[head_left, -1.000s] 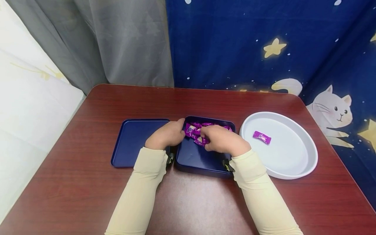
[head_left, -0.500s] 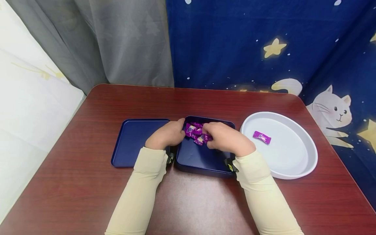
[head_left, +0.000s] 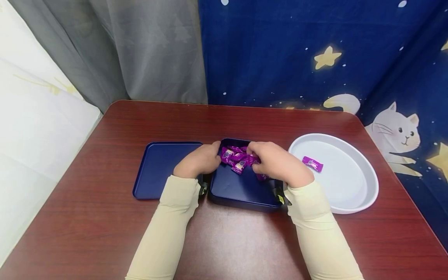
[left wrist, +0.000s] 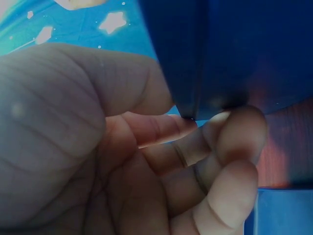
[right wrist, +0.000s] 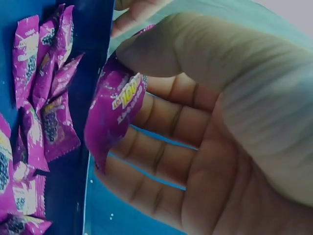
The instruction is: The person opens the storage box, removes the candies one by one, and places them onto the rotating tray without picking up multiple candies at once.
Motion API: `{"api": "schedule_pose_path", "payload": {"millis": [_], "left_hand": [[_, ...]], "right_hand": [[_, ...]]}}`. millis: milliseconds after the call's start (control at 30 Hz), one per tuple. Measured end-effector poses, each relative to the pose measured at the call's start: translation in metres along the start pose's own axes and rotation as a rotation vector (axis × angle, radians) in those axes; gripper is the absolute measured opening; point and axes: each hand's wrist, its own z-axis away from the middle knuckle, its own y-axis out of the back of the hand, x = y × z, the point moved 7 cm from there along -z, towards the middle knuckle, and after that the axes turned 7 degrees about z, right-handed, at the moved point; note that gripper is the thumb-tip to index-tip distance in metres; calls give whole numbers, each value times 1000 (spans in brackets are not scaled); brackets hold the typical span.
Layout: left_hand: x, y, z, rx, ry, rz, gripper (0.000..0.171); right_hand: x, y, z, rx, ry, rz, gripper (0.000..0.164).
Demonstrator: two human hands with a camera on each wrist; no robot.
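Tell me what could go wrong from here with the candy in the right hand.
The right hand pinches the purple-wrapped candy toward one end, so it might slip free. Other wrapped candies lie jumbled close by in the navy box, so the fingers could knock or drag some. The left hand is at the box's left edge; if it shifts, the box may slide when bumped.

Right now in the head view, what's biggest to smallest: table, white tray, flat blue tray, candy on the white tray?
1. Table
2. White tray
3. Flat blue tray, partly behind the left hand
4. That candy
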Motion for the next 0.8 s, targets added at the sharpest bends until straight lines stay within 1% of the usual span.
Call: {"api": "schedule_pose_path", "payload": {"millis": [133, 333, 533, 667, 800], "left_hand": [[0, 0, 0, 2, -2, 4, 63], [1, -1, 1, 0, -4, 12, 64], [1, -1, 1, -8, 11, 12, 62], [0, -1, 1, -10, 19, 12, 61], [0, 0, 1, -7, 13, 14, 61]], "right_hand": [[3, 3, 5, 15, -1, 11, 23], [8, 4, 13, -4, -34, 7, 22], [12, 8, 17, -4, -59, -11, 25], [19, 11, 21, -3, -82, -31, 26], [32, 15, 25, 7, -113, -28, 26]]}}
